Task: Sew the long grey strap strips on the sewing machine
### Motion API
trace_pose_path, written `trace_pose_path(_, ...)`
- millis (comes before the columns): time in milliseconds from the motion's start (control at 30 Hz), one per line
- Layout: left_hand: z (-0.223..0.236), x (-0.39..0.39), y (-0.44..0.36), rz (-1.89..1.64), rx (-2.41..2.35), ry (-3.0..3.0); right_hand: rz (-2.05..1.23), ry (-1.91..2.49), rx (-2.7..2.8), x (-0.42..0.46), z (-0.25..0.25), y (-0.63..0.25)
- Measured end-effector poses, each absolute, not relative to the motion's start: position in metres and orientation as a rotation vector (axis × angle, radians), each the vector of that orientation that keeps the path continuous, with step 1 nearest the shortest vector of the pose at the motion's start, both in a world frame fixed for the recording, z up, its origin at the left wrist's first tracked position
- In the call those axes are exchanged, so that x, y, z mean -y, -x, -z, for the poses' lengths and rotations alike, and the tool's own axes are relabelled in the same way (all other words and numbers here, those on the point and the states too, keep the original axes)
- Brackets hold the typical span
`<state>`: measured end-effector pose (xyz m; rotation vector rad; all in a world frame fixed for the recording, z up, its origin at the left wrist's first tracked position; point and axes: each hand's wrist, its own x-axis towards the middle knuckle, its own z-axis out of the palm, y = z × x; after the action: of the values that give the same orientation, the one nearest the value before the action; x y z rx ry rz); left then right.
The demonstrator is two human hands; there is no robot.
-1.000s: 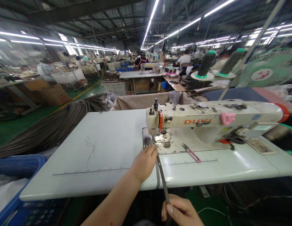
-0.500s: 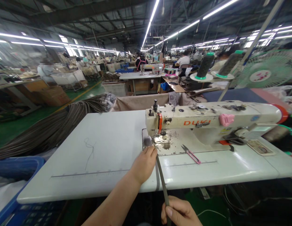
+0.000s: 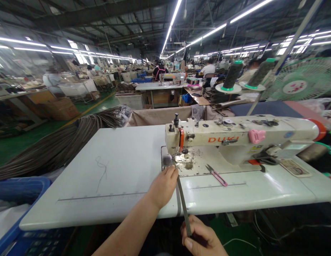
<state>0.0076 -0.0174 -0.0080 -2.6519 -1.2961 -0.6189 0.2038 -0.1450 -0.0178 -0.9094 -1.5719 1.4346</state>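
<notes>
A narrow grey-brown strip (image 3: 183, 197) runs from the needle area of the sewing machine (image 3: 205, 137) down over the table's front edge. My left hand (image 3: 165, 185) is closed on it at the front of the needle plate, its fingertips close to the presser foot. Below the edge, my right hand (image 3: 199, 233) pinches the strip's lower part between thumb and fingers. Pink-handled thread snips (image 3: 217, 175) lie to the right of my left hand, partly on the machine bed. The strip's far end under the foot is hidden.
Loose thread (image 3: 103, 167) lies on the left of the white table (image 3: 128, 149). A blue crate (image 3: 24, 185) stands at the left, below a big bundle of dark strips (image 3: 74, 138). Thread cones (image 3: 232, 76) and a green fan (image 3: 299, 85) rise behind the machine. Co-workers sit farther off.
My right hand has moved slightly up and left, nearer the table edge, along with the lower part of the strip. My left hand looks almost unmoved.
</notes>
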Motion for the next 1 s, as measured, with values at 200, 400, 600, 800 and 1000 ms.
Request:
trace_pose_path(200, 0.009, 0.016, -0.007, 0.599, 1.265, 2.655, -1.541, 1.081, 1.348, 0.145, 0.032, -0.2)
trace_pose_path(400, 0.007, 0.018, -0.007, 0.645, 1.282, 2.649, -1.689, 1.006, 1.303, 0.147, 0.033, -0.198)
trace_pose_path(600, 0.008, 0.017, -0.007, 0.637, 1.28, 2.673, -1.674, 1.049, 1.365, 0.152, 0.01, -0.2)
trace_pose_path(800, 0.01, 0.016, -0.005, 0.616, 1.278, 2.682, -1.678, 1.059, 1.353, 0.155, -0.001, -0.199)
trace_pose_path(1000, 0.008, 0.017, -0.005, 0.598, 1.282, 2.705, -1.676, 1.034, 1.378, 0.155, -0.001, -0.2)
